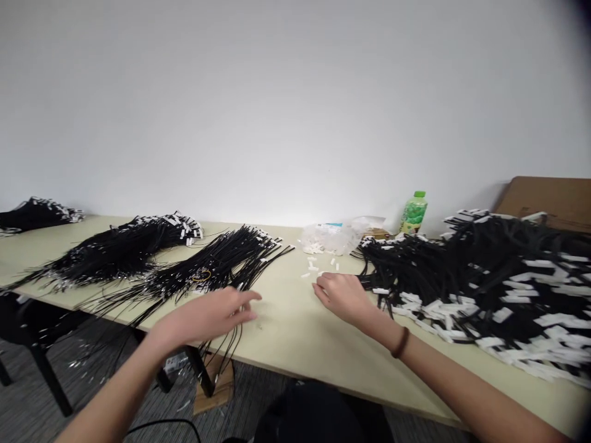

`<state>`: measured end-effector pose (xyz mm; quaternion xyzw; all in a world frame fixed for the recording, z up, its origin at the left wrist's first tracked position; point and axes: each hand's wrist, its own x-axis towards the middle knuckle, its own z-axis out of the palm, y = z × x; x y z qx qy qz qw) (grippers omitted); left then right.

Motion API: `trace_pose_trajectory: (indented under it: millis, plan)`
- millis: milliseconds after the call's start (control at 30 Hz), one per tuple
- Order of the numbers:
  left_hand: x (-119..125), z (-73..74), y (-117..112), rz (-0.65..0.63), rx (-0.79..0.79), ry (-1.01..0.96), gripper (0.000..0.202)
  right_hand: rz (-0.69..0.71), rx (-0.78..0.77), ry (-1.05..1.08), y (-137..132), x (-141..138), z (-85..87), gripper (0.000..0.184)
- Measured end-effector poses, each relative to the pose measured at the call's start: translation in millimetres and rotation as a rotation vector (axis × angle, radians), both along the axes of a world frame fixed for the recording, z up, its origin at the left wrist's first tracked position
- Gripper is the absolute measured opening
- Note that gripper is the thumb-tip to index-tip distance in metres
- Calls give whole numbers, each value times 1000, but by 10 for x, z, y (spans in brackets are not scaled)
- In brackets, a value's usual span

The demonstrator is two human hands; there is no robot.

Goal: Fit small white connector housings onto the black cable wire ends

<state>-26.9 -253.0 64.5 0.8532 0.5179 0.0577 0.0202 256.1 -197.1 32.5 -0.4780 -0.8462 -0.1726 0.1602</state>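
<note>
My left hand (219,315) hovers at the front of a bundle of thin black cables (221,261), thumb and forefinger apart, with nothing seen between them. Some cable ends hang over the table edge below it. My right hand (342,296) is over the table with its fingers curled and tips together; whatever they hold, if anything, is hidden. Just beyond it lie several small loose white connector housings (312,266). Behind these sits a clear plastic bag (330,239) with more white pieces.
On the right spreads a large heap of black cables with white connectors (443,277). Further bundles (124,249) lie to the left. A green-capped bottle (413,214) and a cardboard box (545,197) stand by the wall. A yellow rubber band (202,275) lies on the cables.
</note>
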Motion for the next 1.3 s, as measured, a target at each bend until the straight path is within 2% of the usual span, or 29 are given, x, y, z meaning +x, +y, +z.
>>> trace_pose_trajectory:
  millis: [67,100,167,267,367,567,700,767,833,867,933,1033,1100,1200,1300]
  plan:
    - [315,-1,494,78,10,141,32,16,23,-38,107,-63,-22,27]
    - [440,-41,721,179,63,216,27,23,28,-34,149,-69,-52,27]
    - [585,-163,1088,266,136,244,24,37,42,-1,209,-43,-140,28]
    - [568,-356,1393,350,219,250,24,65,74,47,254,29,-293,29]
    - [463,-471,1487,367,276,259,25,103,67,71,266,67,-396,28]
    - [437,-467,1465,299,372,319,29,138,36,122,238,39,-436,28]
    - [452,-353,1427,246,442,342,29,151,29,148,209,22,-439,27]
    - [489,-283,1389,222,484,291,27,140,-11,228,203,11,-433,27]
    - [583,-236,1315,223,524,147,26,129,-100,410,207,-4,-421,30]
    - [653,-229,1260,221,537,51,25,145,-179,535,213,-13,-414,33]
    - [831,-254,1120,136,539,-82,24,231,-389,822,230,-34,-399,39]
    - [1113,-362,887,9,495,-102,24,440,-669,1159,255,-60,-389,43]
    - [1253,-442,762,-52,468,-59,23,522,-749,1269,263,-72,-390,45]
    - [1346,-523,654,-91,435,-45,22,477,-806,1379,268,-79,-390,49]
    - [1321,-552,594,-125,374,-73,34,369,-858,1528,272,-69,-370,51]
